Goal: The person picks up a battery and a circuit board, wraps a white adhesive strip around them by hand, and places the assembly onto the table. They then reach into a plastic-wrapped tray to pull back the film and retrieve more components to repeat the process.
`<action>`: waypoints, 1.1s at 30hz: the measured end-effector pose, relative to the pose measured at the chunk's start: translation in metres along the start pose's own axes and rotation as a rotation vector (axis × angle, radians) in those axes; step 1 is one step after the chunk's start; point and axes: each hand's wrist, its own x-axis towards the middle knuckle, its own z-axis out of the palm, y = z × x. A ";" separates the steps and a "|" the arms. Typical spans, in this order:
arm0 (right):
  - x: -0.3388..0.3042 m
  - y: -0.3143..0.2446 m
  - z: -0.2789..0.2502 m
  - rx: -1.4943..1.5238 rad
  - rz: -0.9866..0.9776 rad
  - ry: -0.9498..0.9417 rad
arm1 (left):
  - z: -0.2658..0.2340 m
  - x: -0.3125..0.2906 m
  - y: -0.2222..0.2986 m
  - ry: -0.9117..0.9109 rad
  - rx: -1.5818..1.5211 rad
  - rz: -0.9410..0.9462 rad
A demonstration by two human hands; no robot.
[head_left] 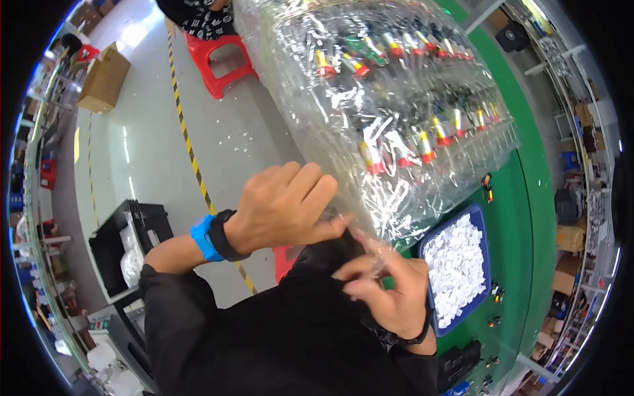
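A big clear plastic bag (396, 198) bulges over the green table, and rows of small red, yellow and dark parts (426, 142) show through it. At its near left corner, my left hand (281, 208) is curled into a fist around the edge of the plastic. Lower and to the right, my right hand (396, 290) pinches a thin fold of the same film between thumb and fingers. The two hands are close together, just above my dark clothing. Exactly how the film runs inside each grip is hidden.
A blue tray (487, 284) heaped with small white pieces (454, 267) stands beside my right hand on the green table (522, 264). Loose small parts (487, 188) lie nearby. A red stool (221, 66), a person's patterned sleeve (205, 23), a cardboard box (105, 79) and a black crate (109, 254) are leftward.
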 end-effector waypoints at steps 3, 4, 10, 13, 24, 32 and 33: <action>0.002 -0.008 0.017 -0.043 0.054 0.000 | -0.002 -0.007 0.000 -0.092 0.020 0.086; 0.007 -0.009 0.022 -0.064 0.079 -0.010 | -0.003 -0.009 -0.003 -0.135 0.038 0.121; 0.026 0.014 0.057 -0.050 -0.017 0.142 | -0.018 -0.013 -0.012 -0.176 0.024 0.255; 0.038 0.014 0.062 -0.097 -0.005 0.160 | -0.022 -0.007 -0.019 -0.205 0.137 0.336; 0.045 0.009 0.071 -0.278 -0.132 0.315 | -0.029 0.001 -0.035 -0.285 0.081 0.278; 0.042 -0.001 0.069 -0.037 0.156 0.206 | -0.031 0.003 -0.044 -0.380 -0.086 0.279; 0.041 0.002 0.068 -0.049 0.142 0.201 | -0.032 0.006 -0.052 -0.364 -0.078 0.275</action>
